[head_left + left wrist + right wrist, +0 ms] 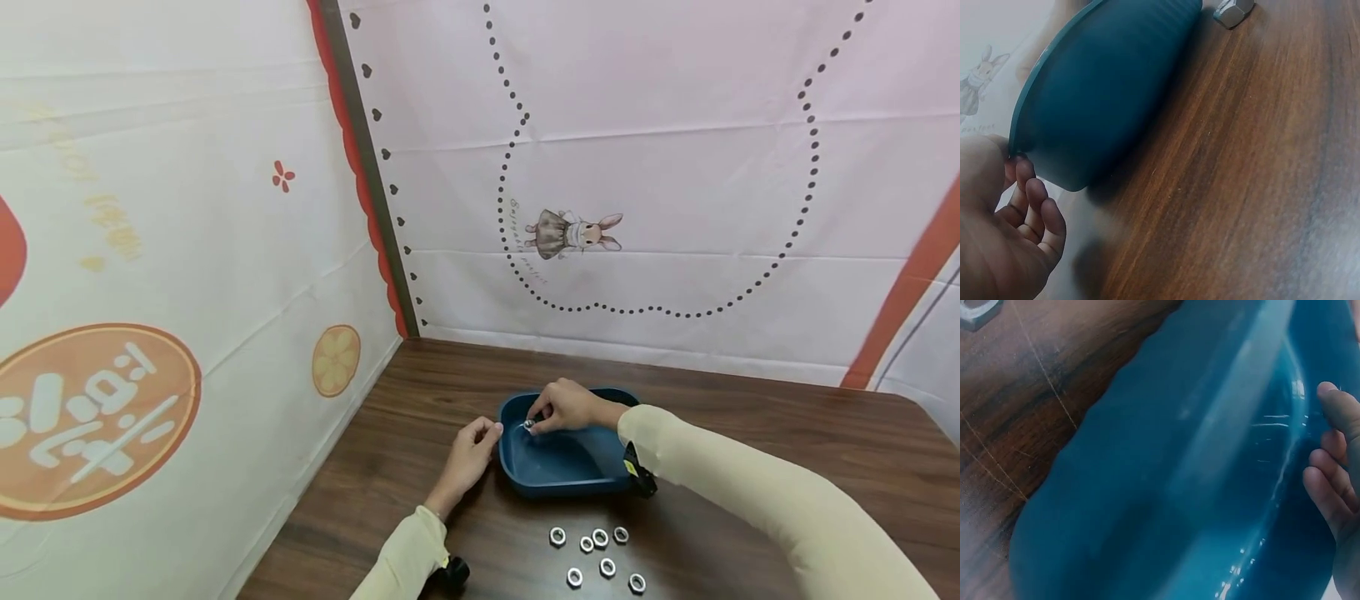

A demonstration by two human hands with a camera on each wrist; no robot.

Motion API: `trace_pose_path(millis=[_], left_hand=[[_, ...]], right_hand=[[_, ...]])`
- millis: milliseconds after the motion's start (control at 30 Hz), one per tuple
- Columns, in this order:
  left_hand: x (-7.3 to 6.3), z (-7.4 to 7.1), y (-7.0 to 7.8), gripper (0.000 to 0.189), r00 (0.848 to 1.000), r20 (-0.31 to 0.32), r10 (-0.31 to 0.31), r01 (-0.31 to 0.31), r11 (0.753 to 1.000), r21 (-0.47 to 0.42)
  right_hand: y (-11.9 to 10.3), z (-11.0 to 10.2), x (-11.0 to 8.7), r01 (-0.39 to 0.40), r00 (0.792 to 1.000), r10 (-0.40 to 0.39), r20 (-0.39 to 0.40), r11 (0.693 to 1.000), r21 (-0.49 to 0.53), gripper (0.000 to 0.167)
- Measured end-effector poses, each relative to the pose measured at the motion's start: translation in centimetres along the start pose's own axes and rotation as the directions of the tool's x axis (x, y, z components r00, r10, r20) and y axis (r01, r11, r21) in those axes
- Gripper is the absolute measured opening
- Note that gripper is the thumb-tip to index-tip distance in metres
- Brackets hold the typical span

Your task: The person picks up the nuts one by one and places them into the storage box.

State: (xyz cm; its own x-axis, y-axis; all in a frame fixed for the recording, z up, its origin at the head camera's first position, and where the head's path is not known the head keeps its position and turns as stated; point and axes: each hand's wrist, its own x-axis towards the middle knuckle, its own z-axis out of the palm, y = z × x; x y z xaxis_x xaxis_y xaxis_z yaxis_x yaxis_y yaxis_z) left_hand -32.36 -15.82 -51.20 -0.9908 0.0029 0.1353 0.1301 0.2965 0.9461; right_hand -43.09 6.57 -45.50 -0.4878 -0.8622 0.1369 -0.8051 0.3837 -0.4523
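Note:
A blue plastic basin stands on the table. At its left end my left hand pinches the rim between thumb and index finger; in the left wrist view the other fingers of that hand curl loosely below the rim. Over the inside of the basin, near its left end, my right hand pinches a small shiny metal nut. The right wrist view shows the fingers of that hand at the right edge, but the nut is hidden there. Several hex nuts lie loose in front of the basin.
The table has a dark wood-grain top. A white printed cloth hangs behind it, and another cloth runs along the left side. One nut lies close to the basin's side in the left wrist view.

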Motion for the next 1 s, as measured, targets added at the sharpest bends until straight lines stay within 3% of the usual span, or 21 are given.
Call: trace_pose_path(millis=[33, 367, 700, 867, 1000], left_hand=[[0.3, 0.2, -0.6, 0.03, 1.0, -0.002, 0.001, -0.001, 1.0, -0.001], [0.2, 0.9, -0.5, 0.033, 1.0, 0.026, 0.004, -0.004, 1.0, -0.01], [0.1, 0.9, -0.6, 0.034, 1.0, 0.016, 0.002, -0.001, 1.0, -0.02], [0.2, 0.8, -0.8, 0.03, 1.0, -0.008, 0.005, -0.005, 0.999, -0.036], [0.3, 0.5, -0.7, 0.029, 0.999, -0.029, 0.022, -0.023, 0.999, -0.049]], right_hand=[[0.0, 0.1, 0.0, -0.004, 1.0, 0.004, 0.007, 1.0, -0.001, 0.019], [0.3, 1.4, -0.7, -0.049, 0.998, 0.049, 0.03, 0.999, -0.017, 0.021], [0.4, 1.7, -0.7, -0.089, 0.995, 0.092, 0.044, 0.993, -0.074, 0.024], [-0.2, 0.8, -0.7, -0.09, 0.995, 0.093, 0.038, 0.994, -0.069, 0.031], [-1.2, -0.7, -0.9, -0.068, 0.997, 0.066, -0.033, 0.996, -0.058, 0.031]])
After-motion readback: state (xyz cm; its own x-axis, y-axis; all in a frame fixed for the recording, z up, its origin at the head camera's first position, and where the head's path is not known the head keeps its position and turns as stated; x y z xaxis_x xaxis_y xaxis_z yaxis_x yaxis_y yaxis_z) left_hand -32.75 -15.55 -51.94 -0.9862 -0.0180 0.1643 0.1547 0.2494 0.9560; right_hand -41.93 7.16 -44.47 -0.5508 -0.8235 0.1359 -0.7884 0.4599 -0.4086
